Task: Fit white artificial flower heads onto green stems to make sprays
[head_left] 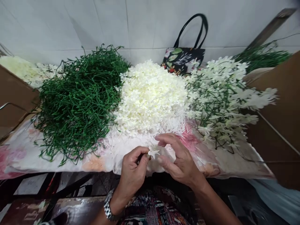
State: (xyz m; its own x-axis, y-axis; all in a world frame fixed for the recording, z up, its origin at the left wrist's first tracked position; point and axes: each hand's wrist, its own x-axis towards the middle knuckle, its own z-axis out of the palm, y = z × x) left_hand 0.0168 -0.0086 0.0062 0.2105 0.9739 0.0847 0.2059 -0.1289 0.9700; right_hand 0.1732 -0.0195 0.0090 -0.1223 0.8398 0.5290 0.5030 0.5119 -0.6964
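Head view has the left hand (134, 166) pinching one white flower (153, 152) above the cloth (109, 162)'s near edge, the right hand (181, 161) unclenched beside it, flowered stems (217, 97) at right apparently done, green stems (78, 97) at left and loose blossoms (152, 97) between apparently unworked.

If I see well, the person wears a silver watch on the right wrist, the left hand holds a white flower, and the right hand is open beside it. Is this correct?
Not quite: the head view shows the silver watch on the left wrist. The left hand does hold a white flower, with the right hand open beside it.
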